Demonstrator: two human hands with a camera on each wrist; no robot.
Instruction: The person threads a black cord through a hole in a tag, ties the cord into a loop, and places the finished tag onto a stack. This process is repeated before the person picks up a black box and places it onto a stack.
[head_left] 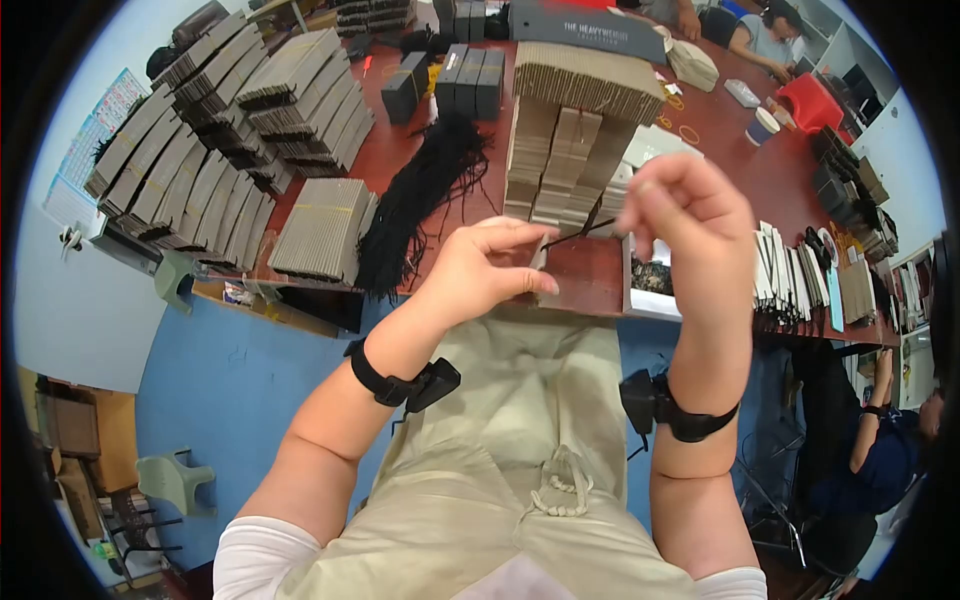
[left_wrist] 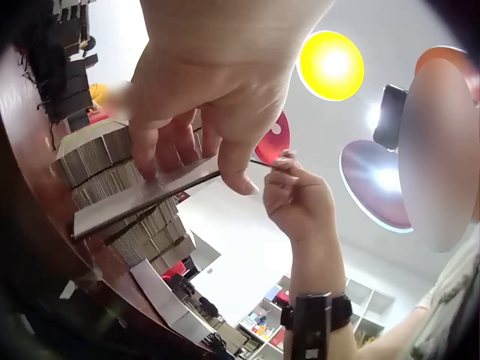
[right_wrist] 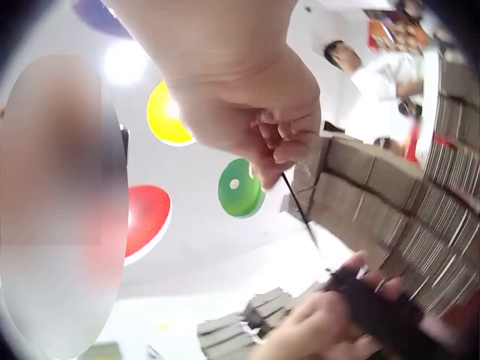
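Observation:
Over the front of the red table, my left hand [head_left: 490, 265] grips a thin flat grey card [left_wrist: 142, 199] on edge, thumb on one side and fingers on the other. Seen from the head it is a narrow sliver between fingers and thumb. A thin black cord [right_wrist: 301, 210] runs taut from the card toward my right hand [head_left: 695, 230]. That hand is raised to the right with fingers curled, pinching the cord's far end between thumb and fingertips. Just beyond my left hand is a tall stack of grey cards [head_left: 588, 75].
A bundle of black cords [head_left: 425, 200] lies left of the stack. Further left stand piled grey cards [head_left: 315, 230]. At right are a white open box [head_left: 652, 303], white tags with black cords [head_left: 785, 275] and a paper cup [head_left: 762, 127]. Other people sit at the back and right.

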